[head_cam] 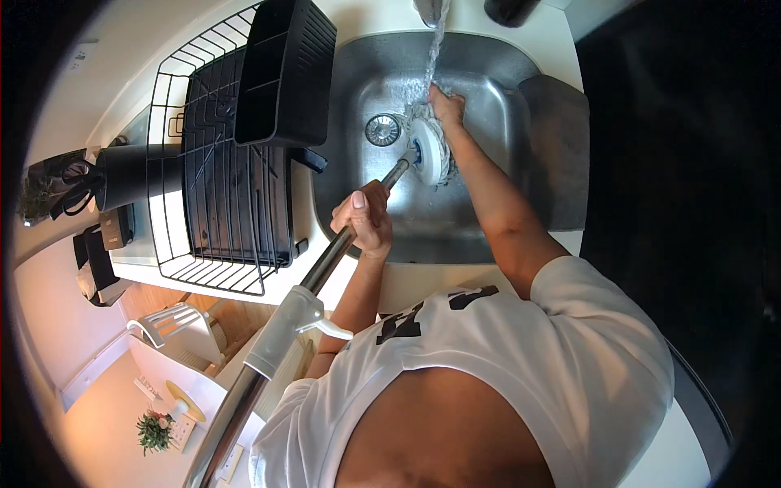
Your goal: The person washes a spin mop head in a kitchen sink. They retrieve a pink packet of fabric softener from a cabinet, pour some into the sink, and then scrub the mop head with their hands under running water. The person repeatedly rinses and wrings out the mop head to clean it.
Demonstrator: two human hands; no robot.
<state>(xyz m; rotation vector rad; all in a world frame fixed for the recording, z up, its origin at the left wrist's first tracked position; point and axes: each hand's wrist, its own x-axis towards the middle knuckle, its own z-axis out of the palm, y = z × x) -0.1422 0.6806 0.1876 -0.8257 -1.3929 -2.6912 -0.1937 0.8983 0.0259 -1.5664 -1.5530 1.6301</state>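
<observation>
A spin mop's round white plastic head [428, 151] lies tilted on its side in the stainless steel sink [439, 226], its wet grey strands below and around it. My left hand [365, 219] is closed around the metal mop handle [329, 259], a short way up from the head. On the handle nearer my body sits a white locking clamp with a lever [287, 329]. My right hand [447, 108] is at the upper strands, under a stream of water [435, 52] from the faucet [429, 11]; its fingers are partly hidden, and it seems to grip the strands.
A black wire dish rack [213, 262] with a black utensil holder [287, 79] stands left of the sink. The drain strainer [383, 130] is beside the mop head. A dark grey mat [555, 152] overlaps the sink's right edge. Scissors [79, 186] stand far left.
</observation>
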